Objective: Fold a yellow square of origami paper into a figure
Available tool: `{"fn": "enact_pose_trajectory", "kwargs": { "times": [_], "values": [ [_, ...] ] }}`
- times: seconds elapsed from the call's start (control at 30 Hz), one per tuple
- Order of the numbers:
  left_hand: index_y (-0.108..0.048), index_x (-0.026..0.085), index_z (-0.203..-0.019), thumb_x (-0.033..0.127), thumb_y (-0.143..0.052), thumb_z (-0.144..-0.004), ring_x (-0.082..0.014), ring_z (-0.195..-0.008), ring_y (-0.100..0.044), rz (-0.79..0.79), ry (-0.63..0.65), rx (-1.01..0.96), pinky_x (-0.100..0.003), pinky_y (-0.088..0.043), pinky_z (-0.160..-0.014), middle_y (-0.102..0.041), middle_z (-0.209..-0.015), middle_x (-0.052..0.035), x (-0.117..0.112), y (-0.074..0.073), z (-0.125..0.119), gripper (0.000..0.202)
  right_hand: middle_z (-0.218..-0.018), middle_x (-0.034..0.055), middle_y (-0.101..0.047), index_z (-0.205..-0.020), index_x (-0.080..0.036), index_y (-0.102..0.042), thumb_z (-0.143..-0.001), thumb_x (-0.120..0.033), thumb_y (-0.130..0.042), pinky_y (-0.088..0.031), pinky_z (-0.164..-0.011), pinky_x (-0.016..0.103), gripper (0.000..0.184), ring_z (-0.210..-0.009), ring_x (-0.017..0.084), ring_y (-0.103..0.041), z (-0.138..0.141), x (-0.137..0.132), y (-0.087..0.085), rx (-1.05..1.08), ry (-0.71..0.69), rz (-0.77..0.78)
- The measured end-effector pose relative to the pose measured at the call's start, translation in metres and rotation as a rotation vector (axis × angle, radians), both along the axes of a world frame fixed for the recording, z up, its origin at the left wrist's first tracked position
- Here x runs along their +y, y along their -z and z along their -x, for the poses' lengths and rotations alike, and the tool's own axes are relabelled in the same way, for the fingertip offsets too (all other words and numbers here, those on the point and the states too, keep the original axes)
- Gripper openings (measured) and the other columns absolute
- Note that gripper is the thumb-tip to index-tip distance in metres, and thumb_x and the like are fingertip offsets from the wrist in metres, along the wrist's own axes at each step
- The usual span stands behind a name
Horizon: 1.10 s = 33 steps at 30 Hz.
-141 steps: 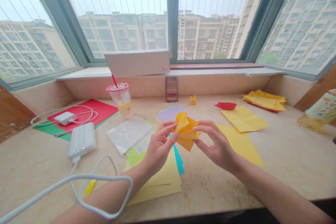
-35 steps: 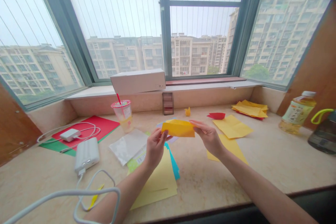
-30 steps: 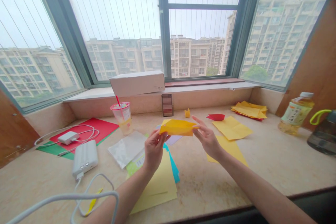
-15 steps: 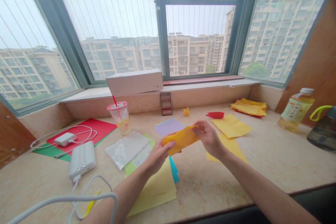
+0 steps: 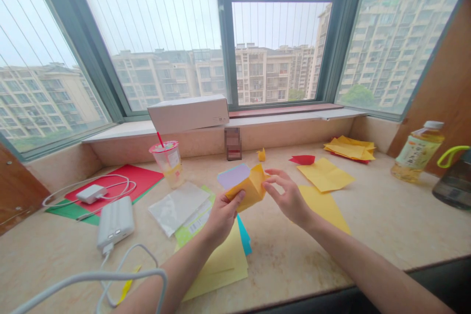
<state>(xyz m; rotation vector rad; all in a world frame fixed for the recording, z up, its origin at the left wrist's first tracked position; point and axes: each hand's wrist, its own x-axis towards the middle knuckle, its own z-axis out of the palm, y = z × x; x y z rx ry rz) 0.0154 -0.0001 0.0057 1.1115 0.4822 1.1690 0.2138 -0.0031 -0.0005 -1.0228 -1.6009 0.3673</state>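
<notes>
A folded orange paper (image 5: 251, 190) is held up over the stone sill. My left hand (image 5: 221, 216) grips its lower left corner, thumb on top. My right hand (image 5: 288, 197) pinches the paper's right edge with thumb and forefinger. Under the hands lie a pale yellow sheet (image 5: 221, 265), a blue sheet (image 5: 243, 236) and a lilac sheet (image 5: 233, 175). A yellow sheet (image 5: 326, 204) lies just right of my right hand.
A plastic cup with a red straw (image 5: 167, 161), a white power bank (image 5: 115, 215) with its cable, a charger (image 5: 91, 193) on red paper (image 5: 142, 177), a clear bag (image 5: 178, 206). More yellow and red papers (image 5: 348, 149), a tea bottle (image 5: 417, 152), a white box (image 5: 188, 112).
The orange paper, stretched wide between both hands a second ago, is now folded narrower and tilted. My hands have come closer together and lower.
</notes>
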Motion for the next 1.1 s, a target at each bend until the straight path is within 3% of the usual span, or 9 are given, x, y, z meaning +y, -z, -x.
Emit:
{"fn": "enact_pose_trajectory", "kwargs": {
  "times": [0.17,0.3,0.47,0.57,0.63,0.73,0.87,1.0,1.1],
  "values": [
    [-0.075,0.017,-0.107,0.031,-0.077,-0.08,-0.027,-0.103,-0.068,-0.004,0.062,0.012,-0.04,-0.048,-0.097,-0.076,-0.106,-0.0092,-0.002,0.004,-0.001,0.03,-0.13,0.0127,-0.065,-0.126,-0.022,-0.062,-0.093,-0.042,-0.061,-0.04,-0.106,0.049,0.039,-0.123,0.03,-0.057,0.009,-0.012,-0.001,-0.18,-0.169,0.005],
    [-0.074,0.014,-0.095,0.036,-0.08,-0.076,-0.0249,-0.091,-0.069,-0.052,0.047,0.091,-0.036,-0.051,-0.086,-0.075,-0.096,-0.0086,0.002,0.009,-0.001,0.03,-0.121,0.0104,-0.069,-0.115,-0.023,-0.068,-0.095,-0.037,-0.058,-0.041,-0.102,0.046,0.027,-0.115,0.029,-0.06,0.013,-0.013,0.0,-0.267,-0.232,0.026],
    [-0.064,0.016,-0.093,0.041,-0.08,-0.074,-0.0194,-0.083,-0.064,-0.212,-0.305,0.348,-0.027,-0.051,-0.067,-0.069,-0.092,-0.0065,0.004,0.007,0.004,0.035,-0.092,0.007,-0.073,-0.095,-0.018,-0.071,-0.096,-0.039,-0.054,-0.05,-0.079,0.035,0.027,-0.087,0.023,-0.065,0.012,-0.011,0.003,-0.118,-0.247,0.186],
    [-0.062,0.018,-0.107,0.039,-0.08,-0.073,-0.0211,-0.095,-0.062,-0.367,-0.46,0.477,-0.029,-0.052,-0.075,-0.066,-0.108,-0.0092,0.002,0.003,0.007,0.044,-0.091,0.0054,-0.073,-0.095,-0.018,-0.071,-0.095,-0.04,-0.057,-0.049,-0.075,0.032,0.026,-0.085,0.023,-0.065,0.01,-0.01,0.004,-0.058,-0.33,0.28],
    [-0.065,0.017,-0.106,0.043,-0.074,-0.08,-0.0216,-0.094,-0.063,-0.396,-0.345,0.542,-0.03,-0.051,-0.078,-0.067,-0.103,-0.0087,0.0,0.001,0.008,0.038,-0.093,0.005,-0.074,-0.093,-0.018,-0.071,-0.092,-0.04,-0.061,-0.049,-0.077,0.032,0.024,-0.087,0.023,-0.066,0.01,-0.01,0.005,-0.004,-0.39,0.326],
    [-0.068,0.013,-0.088,0.05,-0.064,-0.087,-0.0165,-0.069,-0.061,-0.317,-0.11,0.557,-0.026,-0.051,-0.062,-0.064,-0.075,-0.0036,-0.002,0.002,0.007,0.037,-0.095,0.0048,-0.075,-0.099,-0.019,-0.068,-0.088,-0.041,-0.068,-0.051,-0.079,0.032,0.025,-0.088,0.022,-0.068,0.01,-0.008,0.007,0.171,-0.493,0.396],
    [-0.065,0.012,-0.083,0.048,-0.069,-0.084,-0.0114,-0.057,-0.054,-0.245,-0.091,0.436,-0.022,-0.049,-0.05,-0.059,-0.068,-0.0006,-0.003,0.005,0.003,0.036,-0.089,0.0039,-0.077,-0.11,-0.021,-0.059,-0.081,-0.042,-0.076,-0.052,-0.072,0.03,0.039,-0.081,0.02,-0.072,0.011,-0.006,0.006,0.381,-0.58,0.499],
    [-0.063,0.013,-0.104,0.048,-0.067,-0.086,-0.0139,-0.062,-0.062,-0.235,-0.021,0.299,-0.023,-0.053,-0.05,-0.064,-0.079,-0.0042,-0.006,0.002,0.003,0.04,-0.079,0.0006,-0.076,-0.112,-0.024,-0.05,-0.079,-0.043,-0.078,-0.051,-0.06,0.027,0.047,-0.067,0.019,-0.071,0.011,-0.006,0.0,0.478,-0.559,0.509],
    [-0.051,0.015,-0.129,0.052,-0.057,-0.092,-0.0177,-0.068,-0.067,-0.194,0.038,0.228,-0.027,-0.057,-0.054,-0.068,-0.088,-0.0077,-0.009,-0.001,0.005,0.053,-0.078,-0.0011,-0.073,-0.099,-0.023,-0.055,-0.08,-0.045,-0.076,-0.05,-0.058,0.025,0.035,-0.065,0.016,-0.068,0.009,-0.008,-0.004,0.481,-0.515,0.48]
  ]
}}
